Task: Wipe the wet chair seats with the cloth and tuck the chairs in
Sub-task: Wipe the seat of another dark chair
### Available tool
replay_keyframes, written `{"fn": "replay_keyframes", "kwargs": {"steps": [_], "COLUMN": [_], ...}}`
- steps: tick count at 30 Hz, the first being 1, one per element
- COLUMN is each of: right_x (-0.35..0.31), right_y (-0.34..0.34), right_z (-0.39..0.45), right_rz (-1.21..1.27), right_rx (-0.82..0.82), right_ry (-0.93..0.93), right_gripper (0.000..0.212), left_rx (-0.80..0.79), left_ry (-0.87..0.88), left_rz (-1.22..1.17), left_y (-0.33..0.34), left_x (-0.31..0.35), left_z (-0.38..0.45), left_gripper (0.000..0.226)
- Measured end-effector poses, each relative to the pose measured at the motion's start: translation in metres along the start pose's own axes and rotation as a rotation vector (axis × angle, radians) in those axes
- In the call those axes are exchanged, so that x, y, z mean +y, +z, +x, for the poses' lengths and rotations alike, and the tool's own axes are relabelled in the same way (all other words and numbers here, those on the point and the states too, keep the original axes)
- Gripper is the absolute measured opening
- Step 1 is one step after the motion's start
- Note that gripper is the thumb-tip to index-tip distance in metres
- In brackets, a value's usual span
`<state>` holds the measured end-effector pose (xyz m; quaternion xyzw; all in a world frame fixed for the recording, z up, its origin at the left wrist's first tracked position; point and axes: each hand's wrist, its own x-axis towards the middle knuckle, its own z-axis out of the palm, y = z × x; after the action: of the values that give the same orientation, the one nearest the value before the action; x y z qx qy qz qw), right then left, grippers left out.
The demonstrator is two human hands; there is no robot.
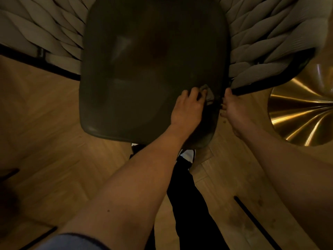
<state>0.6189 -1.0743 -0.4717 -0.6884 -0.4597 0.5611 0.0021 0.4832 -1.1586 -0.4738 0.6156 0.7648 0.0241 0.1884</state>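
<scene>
Directly below my head camera, the chair seat (144, 73) fills the upper middle of the view, a dark rounded pad whose long axis runs away from me toward the woven chair back (266, 42). On its near-right part lies the cloth (207, 93), a small grey bunch close to the right edge. My left hand (187, 109) rests on the seat with fingers curled over the cloth, gripping it; this hand is the nearer one to the work. My right hand (234, 109) sits just beyond the seat's right edge, fingers hooked at the dark chair frame (270, 82); whether it truly grips the frame I cannot tell in this dim light.

Finding: nearly all of the seat lies forward and to the left of the cloth, so I judge the coming stroke must sweep leftward and away from me. Wetness on the pad cannot be confirmed; only dull reflections show.

Beyond the chair: wooden floor (45, 123), a brass-coloured fluted base (302, 109) at right, my dark trouser leg (189, 195) below.
</scene>
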Motion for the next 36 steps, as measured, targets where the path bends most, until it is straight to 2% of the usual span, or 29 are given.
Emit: {"fn": "replay_keyframes", "kwargs": {"steps": [4,9,17,22,24,29,32,36], "right_x": [-0.022,-0.040,-0.048,-0.048,-0.048,-0.047,-0.051,-0.058], "right_y": [0.010,0.024,0.036,0.037,0.038,0.037,0.035,0.037], "right_z": [0.002,0.013,0.025,0.028,0.029,0.029,0.031,0.027], "right_rz": [-0.141,-0.201,-0.225,-0.189,-0.200,-0.178,-0.175,-0.153], "right_rx": [-0.014,0.039,0.156,0.188,0.199,0.203,0.230,0.273], "right_ry": [-0.059,-0.098,-0.049,-0.020,-0.021,0.016,0.019,0.014], "right_gripper": [0.111,0.089,0.078,0.088,0.083,0.087,0.076,0.067], "left_rx": [0.023,0.034,0.075,0.145,0.171,0.294,0.364,0.322], "left_ry": [-0.120,-0.298,-0.482,-0.503,-0.574,-0.659,-0.753,-0.701], "left_rz": [-0.008,-0.001,0.046,0.036,0.012,-0.106,-0.171,-0.119], "left_y": [-0.010,-0.027,-0.045,-0.049,-0.051,-0.061,-0.069,-0.064], "left_x": [-0.054,-0.118,-0.201,-0.247,-0.265,-0.280,-0.280,-0.278], "left_z": [-0.011,-0.026,-0.046,-0.055,-0.060,-0.061,-0.052,-0.040], "left_gripper": [0.058,0.058,0.056,0.056,0.057,0.057,0.056,0.044]}}
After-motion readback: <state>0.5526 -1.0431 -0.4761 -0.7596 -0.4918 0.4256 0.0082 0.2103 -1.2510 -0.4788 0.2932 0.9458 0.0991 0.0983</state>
